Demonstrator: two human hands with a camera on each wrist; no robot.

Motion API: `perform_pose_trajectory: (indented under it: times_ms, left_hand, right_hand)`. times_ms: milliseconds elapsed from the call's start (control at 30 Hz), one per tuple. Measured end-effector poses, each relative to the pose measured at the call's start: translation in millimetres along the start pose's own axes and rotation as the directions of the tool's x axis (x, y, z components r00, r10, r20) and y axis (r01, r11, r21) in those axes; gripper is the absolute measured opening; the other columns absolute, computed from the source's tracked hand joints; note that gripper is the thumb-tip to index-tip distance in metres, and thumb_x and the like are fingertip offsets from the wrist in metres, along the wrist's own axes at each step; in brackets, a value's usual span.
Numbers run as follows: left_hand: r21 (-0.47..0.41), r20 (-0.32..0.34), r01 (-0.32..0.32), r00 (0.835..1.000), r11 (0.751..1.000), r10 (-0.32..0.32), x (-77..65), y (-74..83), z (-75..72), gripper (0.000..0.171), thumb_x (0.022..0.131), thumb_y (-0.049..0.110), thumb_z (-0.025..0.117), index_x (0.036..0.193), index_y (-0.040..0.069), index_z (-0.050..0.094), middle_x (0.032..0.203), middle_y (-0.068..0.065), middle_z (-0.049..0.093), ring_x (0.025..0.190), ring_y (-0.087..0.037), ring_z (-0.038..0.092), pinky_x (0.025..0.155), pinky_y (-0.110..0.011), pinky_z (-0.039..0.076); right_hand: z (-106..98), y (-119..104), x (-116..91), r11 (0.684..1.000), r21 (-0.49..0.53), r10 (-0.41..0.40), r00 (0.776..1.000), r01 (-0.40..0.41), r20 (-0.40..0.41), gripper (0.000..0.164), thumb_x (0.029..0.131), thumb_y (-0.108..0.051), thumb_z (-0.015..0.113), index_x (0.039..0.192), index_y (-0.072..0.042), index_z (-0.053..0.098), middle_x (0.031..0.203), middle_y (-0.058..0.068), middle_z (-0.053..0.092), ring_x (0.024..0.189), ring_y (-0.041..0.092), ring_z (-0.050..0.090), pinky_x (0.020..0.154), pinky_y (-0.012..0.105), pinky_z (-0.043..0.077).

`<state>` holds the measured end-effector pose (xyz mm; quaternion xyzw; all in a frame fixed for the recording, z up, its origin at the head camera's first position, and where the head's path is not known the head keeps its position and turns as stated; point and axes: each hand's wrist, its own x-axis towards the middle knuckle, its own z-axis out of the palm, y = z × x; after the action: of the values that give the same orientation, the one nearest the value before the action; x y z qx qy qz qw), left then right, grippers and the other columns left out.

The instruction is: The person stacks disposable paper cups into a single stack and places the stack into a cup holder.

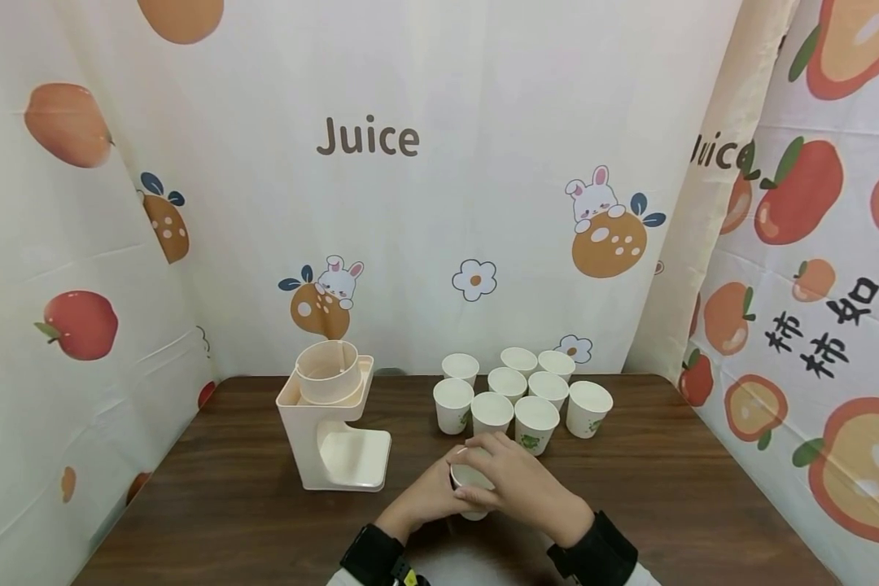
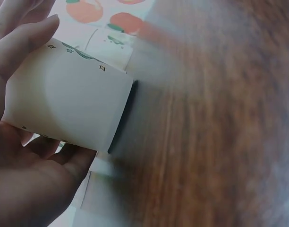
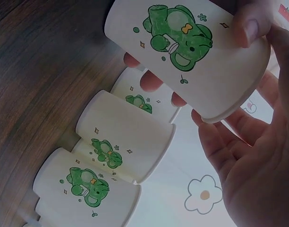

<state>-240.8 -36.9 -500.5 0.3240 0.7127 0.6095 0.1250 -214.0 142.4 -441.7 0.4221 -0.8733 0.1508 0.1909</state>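
Note:
Both hands are around one white paper cup (image 1: 472, 478), low over the front middle of the table. My left hand (image 1: 430, 493) grips the cup's side, with its fingers curled behind it in the left wrist view. From the right, my right hand (image 1: 522, 482) holds the cup near the rim, thumb on the near side and fingers across the far side. A green bear print shows on this cup (image 3: 187, 42) in the right wrist view. More paper cups (image 1: 536, 423) stand upright in a group just behind the hands.
An off-white appliance (image 1: 303, 448) with a round open cup-like top (image 1: 330, 370) and a flat base plate (image 1: 362, 456) stands left of the hands. The dark wooden table (image 1: 212, 505) ends at fruit-printed curtains (image 1: 410, 220) at the back and sides.

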Motion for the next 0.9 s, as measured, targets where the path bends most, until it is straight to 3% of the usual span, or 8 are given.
perform_pose_trajectory:
  times_ms: [233,433,667,900]
  left_hand:
    - [-0.006,-0.008,0.048,0.999,0.999,-0.048,-3.1,8.2,-0.1,0.066,0.075,0.020,0.077,0.132,0.020,0.043,0.120,-0.004,0.054,0.108,-0.033,0.051,0.084,-0.036,0.047]
    - [-0.034,-0.008,0.084,0.996,0.996,-0.084,-2.6,2.8,0.5,0.065,0.074,0.023,0.078,0.129,0.025,0.044,0.116,-0.002,0.057,0.101,-0.019,0.056,0.082,-0.036,0.048]
    - [-0.047,-0.007,0.053,0.999,0.997,-0.054,-1.9,1.6,1.6,0.067,0.074,0.016,0.079,0.130,0.019,0.043,0.117,-0.003,0.056,0.102,-0.021,0.055,0.082,-0.035,0.048]
    - [-0.014,-0.026,0.089,0.996,0.996,-0.089,-1.5,-1.7,0.8,0.063,0.073,0.017,0.079,0.126,0.016,0.044,0.112,-0.001,0.059,0.097,-0.016,0.057,0.081,-0.035,0.048]
  right_hand:
    - [-2,0,0,1.000,0.011,0.004,1.000,-0.004,0.014,0.040,0.090,-0.047,0.056,0.121,-0.022,0.059,0.116,0.003,0.057,0.108,0.018,0.050,0.084,0.040,0.049]
    - [-8,4,-2,0.999,0.003,0.044,0.998,-0.044,0.039,0.042,0.091,-0.045,0.056,0.120,-0.016,0.060,0.113,0.001,0.056,0.107,0.016,0.049,0.082,0.037,0.050]
    - [-13,12,-3,0.997,-0.039,0.066,0.998,-0.067,-0.023,0.034,0.092,-0.043,0.056,0.114,-0.018,0.063,0.107,-0.005,0.058,0.098,0.009,0.050,0.076,0.033,0.049]
    - [-20,24,-9,0.992,-0.104,0.069,0.994,-0.077,-0.080,0.025,0.089,-0.035,0.062,0.106,-0.017,0.063,0.100,-0.004,0.058,0.089,0.009,0.049,0.069,0.030,0.048]
